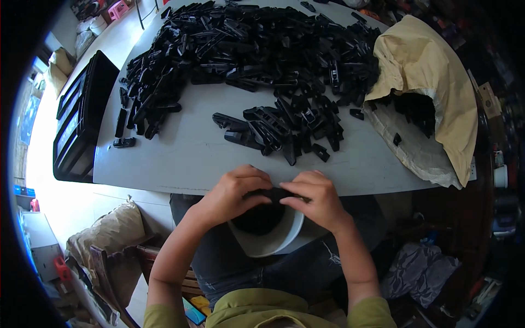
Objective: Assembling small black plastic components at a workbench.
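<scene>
At the table's near edge, my left hand (pixel 235 192) and my right hand (pixel 318 198) face each other with fingers and thumbs closed on a small black plastic part (pixel 276 193). The fingers partly hide it, so its exact kind is unclear. Just beneath the hands a white tub (pixel 298 225) rests at my lap, holding a dark mass of black pieces (pixel 261 220). A small heap of black plastic parts (pixel 273 128) lies on the table beyond my hands. Behind that heap spreads a much larger pile of long black plastic parts (pixel 240 41).
A tan sack (pixel 432 60) lies open at the table's right, with black pieces inside its mouth. Along the left edge of the grey table (pixel 180 156) stands a black crate (pixel 82 123). A wooden chair (pixel 117 268) and a stuffed sack (pixel 106 232) are at the lower left.
</scene>
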`<control>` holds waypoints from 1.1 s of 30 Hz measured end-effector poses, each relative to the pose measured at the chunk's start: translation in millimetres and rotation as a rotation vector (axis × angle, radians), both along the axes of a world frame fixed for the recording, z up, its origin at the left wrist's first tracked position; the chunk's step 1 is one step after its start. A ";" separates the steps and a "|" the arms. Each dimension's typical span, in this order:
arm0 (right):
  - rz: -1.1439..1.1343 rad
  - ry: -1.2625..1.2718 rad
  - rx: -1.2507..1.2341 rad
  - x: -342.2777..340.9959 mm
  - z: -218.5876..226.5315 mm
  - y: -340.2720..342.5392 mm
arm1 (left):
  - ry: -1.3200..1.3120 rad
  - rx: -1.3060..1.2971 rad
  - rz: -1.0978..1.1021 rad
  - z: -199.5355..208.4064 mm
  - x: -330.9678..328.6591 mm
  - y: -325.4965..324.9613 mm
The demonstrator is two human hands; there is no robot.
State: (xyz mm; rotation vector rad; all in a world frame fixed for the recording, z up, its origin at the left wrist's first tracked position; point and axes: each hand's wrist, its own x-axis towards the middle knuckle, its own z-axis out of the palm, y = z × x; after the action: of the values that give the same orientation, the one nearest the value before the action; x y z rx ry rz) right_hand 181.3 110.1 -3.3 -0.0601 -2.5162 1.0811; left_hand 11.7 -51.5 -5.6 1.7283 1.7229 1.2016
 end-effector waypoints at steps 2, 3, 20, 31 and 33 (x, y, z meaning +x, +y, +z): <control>-0.211 0.003 0.038 2.8 6.8 6.6 | 0.078 -0.015 0.044 5.7 3.1 2.7; -0.426 0.005 0.077 2.1 8.7 11.0 | 0.156 -0.030 0.085 9.2 5.2 6.3; -0.631 -0.092 0.333 29.8 -1.2 14.9 | -0.315 0.154 0.412 -1.9 20.4 0.8; -0.136 -0.006 0.068 3.5 1.3 4.3 | 0.040 0.021 0.246 -2.7 9.1 0.0; -0.122 0.006 0.060 -2.1 -2.7 -3.3 | 0.042 0.051 0.207 -5.9 9.5 1.1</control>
State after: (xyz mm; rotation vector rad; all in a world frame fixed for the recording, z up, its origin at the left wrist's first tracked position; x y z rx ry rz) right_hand 179.2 106.8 -5.9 -0.1904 -2.5019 0.9560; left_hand 21.3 -50.4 -11.4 1.6456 1.9513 1.3158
